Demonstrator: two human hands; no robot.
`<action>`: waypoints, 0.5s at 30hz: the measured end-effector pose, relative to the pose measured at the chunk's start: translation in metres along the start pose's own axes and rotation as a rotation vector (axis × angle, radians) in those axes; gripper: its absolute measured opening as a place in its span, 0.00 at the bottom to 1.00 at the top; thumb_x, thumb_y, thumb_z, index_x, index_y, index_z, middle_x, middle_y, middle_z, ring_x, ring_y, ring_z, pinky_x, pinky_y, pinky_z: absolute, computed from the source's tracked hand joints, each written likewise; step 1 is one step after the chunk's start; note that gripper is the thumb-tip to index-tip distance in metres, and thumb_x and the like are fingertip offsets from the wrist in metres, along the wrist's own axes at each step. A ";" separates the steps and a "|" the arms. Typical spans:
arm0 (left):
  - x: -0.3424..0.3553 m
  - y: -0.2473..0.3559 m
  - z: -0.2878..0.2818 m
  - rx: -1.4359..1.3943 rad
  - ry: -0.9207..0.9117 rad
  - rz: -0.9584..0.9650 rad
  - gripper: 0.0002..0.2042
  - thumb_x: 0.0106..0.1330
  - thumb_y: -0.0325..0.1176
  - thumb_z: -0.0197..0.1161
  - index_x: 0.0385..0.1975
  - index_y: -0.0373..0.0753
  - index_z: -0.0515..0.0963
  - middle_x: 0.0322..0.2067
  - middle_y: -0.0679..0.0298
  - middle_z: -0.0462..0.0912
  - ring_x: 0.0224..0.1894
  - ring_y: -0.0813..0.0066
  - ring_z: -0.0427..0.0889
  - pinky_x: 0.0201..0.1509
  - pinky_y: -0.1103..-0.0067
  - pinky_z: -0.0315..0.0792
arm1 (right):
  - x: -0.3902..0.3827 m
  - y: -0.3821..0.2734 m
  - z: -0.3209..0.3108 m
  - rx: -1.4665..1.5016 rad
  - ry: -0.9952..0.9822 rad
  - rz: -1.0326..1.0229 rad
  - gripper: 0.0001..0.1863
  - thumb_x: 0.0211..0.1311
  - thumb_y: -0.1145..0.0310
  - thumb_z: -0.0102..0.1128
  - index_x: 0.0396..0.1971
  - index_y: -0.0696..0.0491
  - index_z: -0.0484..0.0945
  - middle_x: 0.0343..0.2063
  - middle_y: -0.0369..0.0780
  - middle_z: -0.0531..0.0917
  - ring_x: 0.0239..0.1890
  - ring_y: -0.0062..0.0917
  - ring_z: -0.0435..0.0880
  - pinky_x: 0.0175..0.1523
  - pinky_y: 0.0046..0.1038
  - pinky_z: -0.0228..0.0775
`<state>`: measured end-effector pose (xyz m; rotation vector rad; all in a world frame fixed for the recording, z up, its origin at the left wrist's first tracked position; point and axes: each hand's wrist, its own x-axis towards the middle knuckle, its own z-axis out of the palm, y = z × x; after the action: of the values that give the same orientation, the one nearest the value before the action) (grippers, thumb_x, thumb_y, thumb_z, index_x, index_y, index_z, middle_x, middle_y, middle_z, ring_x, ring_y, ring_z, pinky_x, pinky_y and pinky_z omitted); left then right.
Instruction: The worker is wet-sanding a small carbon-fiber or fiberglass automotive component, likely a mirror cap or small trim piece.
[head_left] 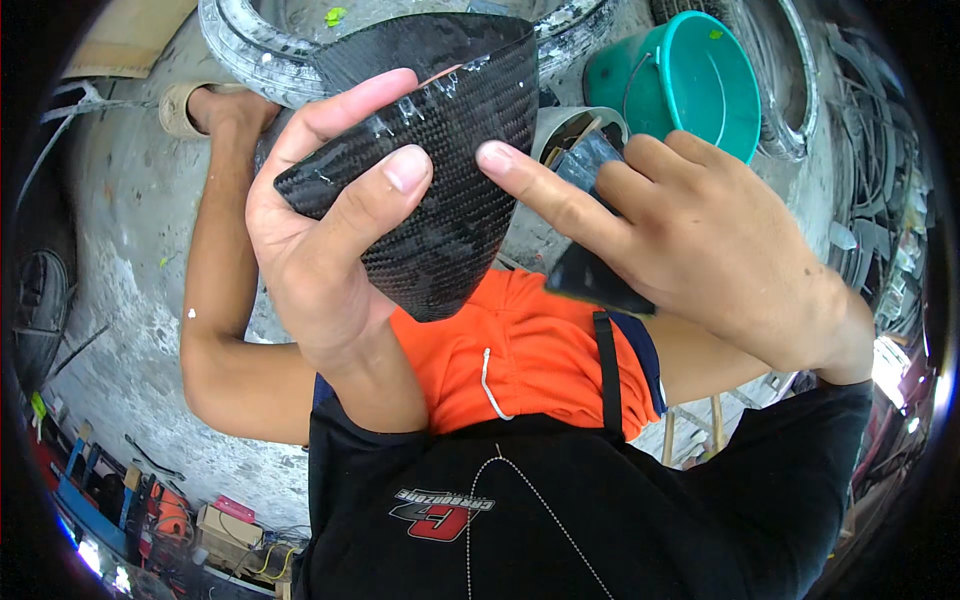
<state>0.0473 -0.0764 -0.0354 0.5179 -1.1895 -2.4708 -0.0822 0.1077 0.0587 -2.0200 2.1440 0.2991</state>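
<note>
My left hand (325,235) grips a curved, black carbon-fibre part (470,170), with the thumb on its woven face and a finger along its upper edge. The part is held up in front of my lap and has pale, rough specks along that edge. My right hand (715,245) stretches its index finger to the right side of the part, the tip touching or very close to the weave. The other fingers curl round a dark, shiny flat piece (598,280), mostly hidden behind the hand; its exact kind is unclear.
A teal bucket (712,85) stands beyond my right hand, beside a pale container (615,118) with scraps in it. Tyres (255,50) lie on the grey concrete floor (135,270). Cluttered parts line the right side; tools and boxes (228,530) sit at lower left.
</note>
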 end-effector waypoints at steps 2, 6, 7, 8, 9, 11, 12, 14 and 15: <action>0.000 0.000 0.001 -0.002 0.024 0.004 0.25 0.59 0.21 0.61 0.57 0.18 0.69 0.47 0.37 0.81 0.47 0.53 0.86 0.58 0.65 0.80 | -0.004 0.011 -0.014 0.114 0.026 -0.013 0.39 0.49 0.73 0.63 0.68 0.45 0.71 0.21 0.33 0.69 0.27 0.26 0.74 0.34 0.27 0.69; 0.004 0.000 0.005 -0.059 0.000 0.004 0.25 0.60 0.22 0.60 0.57 0.18 0.69 0.47 0.37 0.81 0.48 0.52 0.86 0.58 0.65 0.80 | -0.012 0.008 -0.022 0.790 0.467 0.362 0.15 0.54 0.76 0.69 0.44 0.60 0.85 0.28 0.38 0.81 0.29 0.23 0.82 0.32 0.25 0.71; 0.001 0.001 0.007 -0.114 0.041 -0.001 0.22 0.58 0.19 0.63 0.55 0.19 0.73 0.44 0.43 0.84 0.44 0.62 0.86 0.54 0.72 0.79 | -0.006 0.001 -0.001 1.138 0.712 0.494 0.11 0.59 0.76 0.68 0.41 0.62 0.85 0.28 0.38 0.82 0.29 0.22 0.82 0.32 0.24 0.71; 0.001 0.000 0.008 -0.186 0.067 -0.012 0.20 0.57 0.17 0.66 0.52 0.21 0.76 0.42 0.50 0.86 0.40 0.72 0.86 0.50 0.79 0.79 | 0.002 -0.003 0.001 1.099 0.708 0.609 0.09 0.63 0.73 0.66 0.38 0.65 0.84 0.27 0.38 0.83 0.29 0.20 0.81 0.33 0.21 0.70; 0.000 -0.001 0.007 -0.188 0.071 -0.008 0.20 0.57 0.17 0.66 0.52 0.21 0.76 0.42 0.50 0.86 0.40 0.72 0.86 0.50 0.79 0.79 | 0.007 -0.003 0.003 1.010 0.621 0.614 0.12 0.61 0.73 0.68 0.40 0.65 0.83 0.27 0.39 0.83 0.27 0.19 0.79 0.33 0.20 0.71; -0.001 -0.002 0.005 0.011 0.062 0.006 0.24 0.60 0.22 0.61 0.57 0.19 0.69 0.46 0.40 0.82 0.45 0.58 0.87 0.55 0.68 0.82 | 0.017 -0.016 0.031 1.171 0.711 0.646 0.13 0.60 0.73 0.71 0.41 0.63 0.81 0.25 0.36 0.82 0.27 0.17 0.78 0.34 0.19 0.71; -0.001 -0.002 0.010 0.000 0.057 0.005 0.24 0.60 0.22 0.61 0.57 0.19 0.69 0.46 0.40 0.82 0.45 0.58 0.87 0.55 0.68 0.82 | 0.020 -0.025 0.040 1.231 0.775 0.683 0.12 0.61 0.73 0.72 0.40 0.63 0.81 0.26 0.36 0.82 0.28 0.16 0.78 0.34 0.19 0.71; -0.003 -0.004 0.023 -0.034 0.119 0.053 0.23 0.60 0.21 0.63 0.56 0.20 0.71 0.44 0.43 0.83 0.43 0.62 0.87 0.53 0.71 0.82 | 0.030 -0.045 0.040 1.493 0.955 0.766 0.11 0.63 0.73 0.71 0.40 0.64 0.82 0.39 0.42 0.89 0.39 0.22 0.87 0.46 0.24 0.79; -0.004 -0.005 0.025 -0.034 0.124 0.058 0.23 0.60 0.21 0.63 0.56 0.20 0.71 0.44 0.43 0.83 0.43 0.62 0.87 0.53 0.71 0.82 | 0.029 -0.050 0.053 1.526 0.981 0.748 0.11 0.62 0.74 0.72 0.41 0.62 0.84 0.39 0.42 0.88 0.38 0.20 0.85 0.45 0.23 0.77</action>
<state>0.0386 -0.0547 -0.0245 0.6089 -1.0967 -2.3691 -0.0343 0.0910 -0.0012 -0.3798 2.0567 -1.8988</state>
